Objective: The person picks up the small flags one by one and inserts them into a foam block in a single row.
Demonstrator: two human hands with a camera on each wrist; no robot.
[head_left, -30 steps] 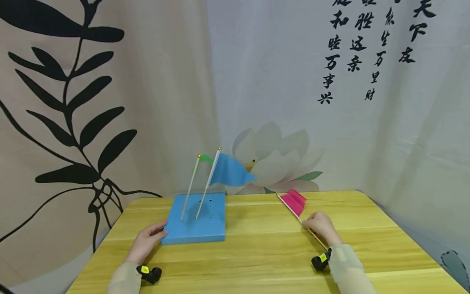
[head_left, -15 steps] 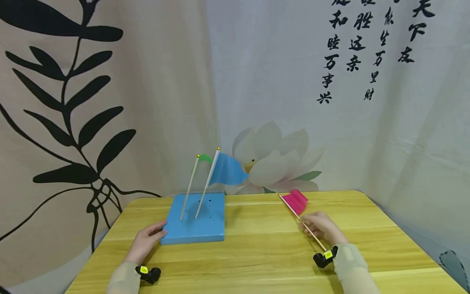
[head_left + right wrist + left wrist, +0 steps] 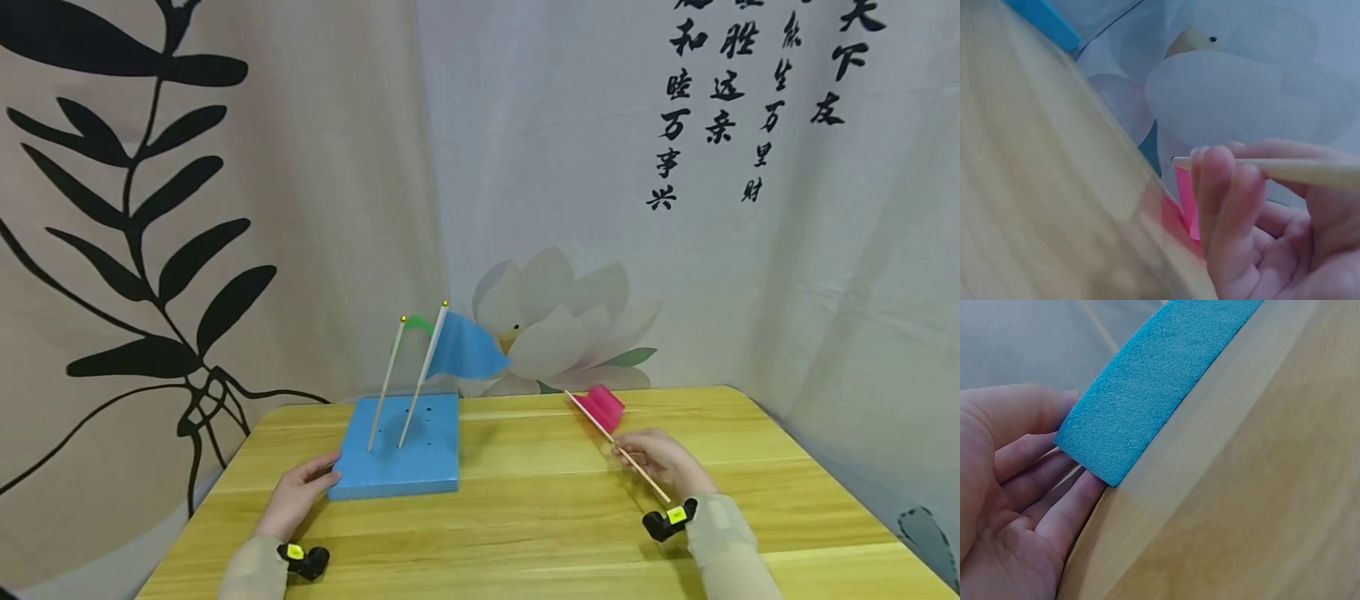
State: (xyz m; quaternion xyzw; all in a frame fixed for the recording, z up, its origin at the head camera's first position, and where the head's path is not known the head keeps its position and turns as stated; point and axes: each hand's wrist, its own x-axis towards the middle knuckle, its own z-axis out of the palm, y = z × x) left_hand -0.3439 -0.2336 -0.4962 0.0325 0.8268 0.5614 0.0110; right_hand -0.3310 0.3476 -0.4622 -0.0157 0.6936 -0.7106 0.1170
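Observation:
A blue foam board (image 3: pixel 405 477) lies on the left half of the table, dotted with small holes. Upright in it, leaning slightly right, stand a blue flag (image 3: pixel 463 348) and a green flag (image 3: pixel 420 323) mostly hidden behind the blue one. My left hand (image 3: pixel 297 493) rests against the board's left side near its front corner, fingers fairly straight; the left wrist view shows the thumb (image 3: pixel 1035 412) at the upper edge. To the right, my right hand (image 3: pixel 663 460) pinches the stick (image 3: pixel 1310 172) of a pink flag (image 3: pixel 602 408) between thumb and fingers. The stick slants, flag end away from me.
The wooden table (image 3: pixel 525 533) carries the board, and its far edge runs close to a printed curtain (image 3: pixel 360 183). Black wrist cameras sit on both wrists, the left camera (image 3: pixel 307 562) and the right camera (image 3: pixel 667 523).
My right hand has turned and shifted slightly right, its fingers now showing beneath the pink flag's stick. The blue flag's cloth has swayed. My left hand and the board stay in place.

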